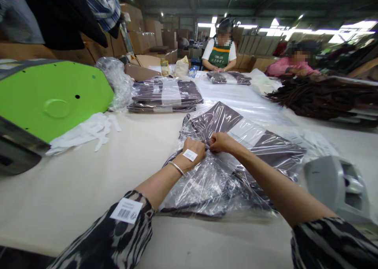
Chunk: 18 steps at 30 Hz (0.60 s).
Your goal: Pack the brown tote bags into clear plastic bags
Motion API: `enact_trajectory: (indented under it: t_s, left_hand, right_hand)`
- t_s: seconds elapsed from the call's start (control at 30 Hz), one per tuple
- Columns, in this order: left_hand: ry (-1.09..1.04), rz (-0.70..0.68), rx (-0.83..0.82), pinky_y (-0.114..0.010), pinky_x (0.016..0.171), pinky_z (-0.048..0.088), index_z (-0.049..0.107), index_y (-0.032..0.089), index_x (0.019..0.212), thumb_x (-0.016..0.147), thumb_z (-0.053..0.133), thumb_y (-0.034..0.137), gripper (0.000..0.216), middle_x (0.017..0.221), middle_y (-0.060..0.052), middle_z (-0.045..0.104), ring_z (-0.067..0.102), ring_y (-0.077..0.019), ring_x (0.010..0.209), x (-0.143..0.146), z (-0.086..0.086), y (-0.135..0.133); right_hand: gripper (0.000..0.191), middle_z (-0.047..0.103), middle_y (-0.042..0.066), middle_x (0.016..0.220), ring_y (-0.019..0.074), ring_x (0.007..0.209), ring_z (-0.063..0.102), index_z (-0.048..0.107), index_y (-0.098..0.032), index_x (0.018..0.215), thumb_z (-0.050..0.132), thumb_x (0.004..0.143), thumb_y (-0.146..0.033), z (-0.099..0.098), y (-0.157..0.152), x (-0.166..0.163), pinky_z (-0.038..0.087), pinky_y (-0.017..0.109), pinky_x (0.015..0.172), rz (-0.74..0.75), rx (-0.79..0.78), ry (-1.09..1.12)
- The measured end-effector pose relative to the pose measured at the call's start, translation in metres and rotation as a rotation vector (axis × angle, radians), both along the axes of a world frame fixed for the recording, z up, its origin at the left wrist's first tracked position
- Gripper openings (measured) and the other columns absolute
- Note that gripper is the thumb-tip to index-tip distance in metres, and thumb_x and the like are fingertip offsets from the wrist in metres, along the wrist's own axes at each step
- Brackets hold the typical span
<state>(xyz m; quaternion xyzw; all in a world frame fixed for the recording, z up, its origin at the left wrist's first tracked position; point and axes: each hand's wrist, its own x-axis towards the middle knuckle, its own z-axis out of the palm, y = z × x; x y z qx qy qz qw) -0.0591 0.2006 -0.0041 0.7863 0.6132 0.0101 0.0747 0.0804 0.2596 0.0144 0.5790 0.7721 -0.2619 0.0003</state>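
Note:
A clear plastic bag with a folded dark brown garment inside lies on the white table in front of me. My left hand and my right hand meet at the middle of the bag, both with fingers closed in a pinch on the plastic film. A white barcode sticker sits on the back of my left hand, and another on my left sleeve. A metal bangle circles my left wrist.
A stack of bagged garments lies further back, strips of white paper and a green machine cover at left, a grey tape dispenser at right. Dark cords pile at far right. Two people work at the far end.

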Motion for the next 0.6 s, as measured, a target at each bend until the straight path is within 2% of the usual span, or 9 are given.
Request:
enact_trajectory:
  t_s: [0.2, 0.33, 0.43, 0.6]
  left_hand:
    - [0.018, 0.058, -0.020, -0.041, 0.088, 0.046, 0.077, 0.012, 0.090, 0.088, 0.061, 0.038, 0.030, 0.094, -0.019, 0.074, 0.068, -0.0322, 0.098, -0.007, 0.001, 0.004]
    - [0.007, 0.086, -0.027, -0.039, 0.085, 0.047, 0.077, 0.013, 0.088, 0.086, 0.063, 0.039, 0.029, 0.094, -0.019, 0.075, 0.068, -0.0317, 0.098, -0.009, 0.002, 0.003]
    - [-0.029, 0.102, -0.021, -0.036, 0.080, 0.049, 0.076, 0.014, 0.088, 0.085, 0.063, 0.041, 0.030, 0.097, -0.018, 0.075, 0.069, -0.0308, 0.096, -0.015, 0.002, 0.000]
    - [-0.141, 0.142, -0.019, -0.030, 0.070, 0.047, 0.073, 0.020, 0.085, 0.080, 0.066, 0.035, 0.017, 0.094, -0.009, 0.076, 0.070, -0.0251, 0.088, -0.033, 0.007, -0.005]
  right_hand:
    - [0.015, 0.064, 0.000, 0.053, 0.0143, 0.055, 0.063, 0.063, -0.018, 0.057, 0.069, 0.070, -0.019, 0.002, 0.002, -0.002, 0.043, 0.021, 0.051, 0.048, -0.020, -0.067]
    - [0.012, 0.072, 0.009, 0.076, 0.0248, 0.080, 0.069, 0.069, -0.017, 0.067, 0.079, 0.063, -0.023, 0.003, -0.001, -0.008, 0.049, 0.028, 0.065, 0.069, 0.123, -0.193]
    - [0.031, 0.072, 0.017, 0.096, 0.0333, 0.095, 0.067, 0.072, -0.016, 0.084, 0.084, 0.061, -0.034, 0.008, -0.003, -0.001, 0.050, 0.037, 0.074, 0.033, 0.216, -0.291]
    - [0.056, 0.067, 0.018, 0.117, 0.0346, 0.107, 0.063, 0.063, -0.016, 0.118, 0.076, 0.073, -0.048, 0.019, -0.012, 0.018, 0.049, 0.044, 0.084, -0.055, 0.324, -0.344]
